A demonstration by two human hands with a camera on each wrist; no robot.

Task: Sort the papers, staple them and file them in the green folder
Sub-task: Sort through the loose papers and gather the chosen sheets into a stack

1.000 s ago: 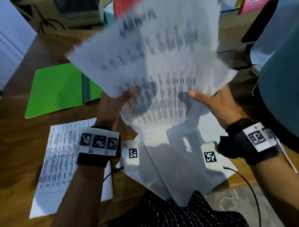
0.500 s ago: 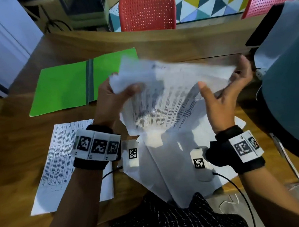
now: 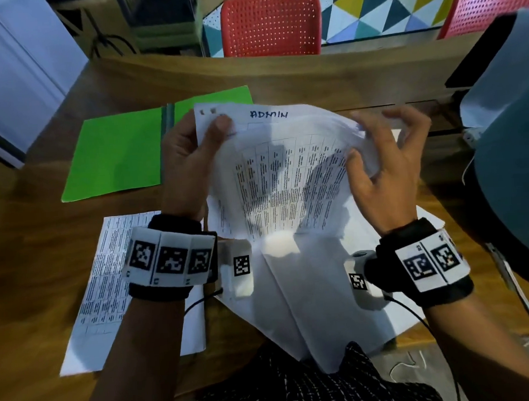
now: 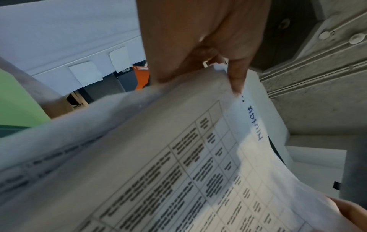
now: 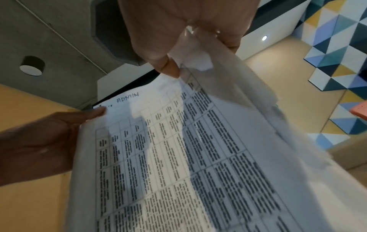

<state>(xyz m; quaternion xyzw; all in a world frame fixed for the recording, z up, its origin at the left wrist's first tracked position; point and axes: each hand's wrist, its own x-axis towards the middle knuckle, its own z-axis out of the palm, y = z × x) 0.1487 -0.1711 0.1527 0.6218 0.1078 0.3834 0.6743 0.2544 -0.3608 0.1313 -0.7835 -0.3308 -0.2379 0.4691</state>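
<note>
I hold a sheaf of printed table sheets (image 3: 289, 175) above the desk, the top one marked "ADMIN" in pen. My left hand (image 3: 213, 133) pinches its top left corner, thumb on the front. My right hand (image 3: 373, 148) grips the curled right edge, thumb on the print and fingers bent behind. The left wrist view shows my left hand (image 4: 208, 62) on the sheaf (image 4: 198, 157); the right wrist view shows my right hand (image 5: 188, 47) on the sheets (image 5: 198, 157). The green folder (image 3: 119, 155) lies open and flat at the back left.
One printed sheet (image 3: 106, 283) lies on the wooden desk (image 3: 33, 271) at the front left. Blank white sheets (image 3: 307, 307) spread under my wrists. A red chair (image 3: 270, 21) stands behind the desk, and a large grey-blue object (image 3: 512, 147) fills the right side.
The sheaf has come down from close to the camera to just above the desk. My left hand shifted to the top left corner, my right hand to the right edge.
</note>
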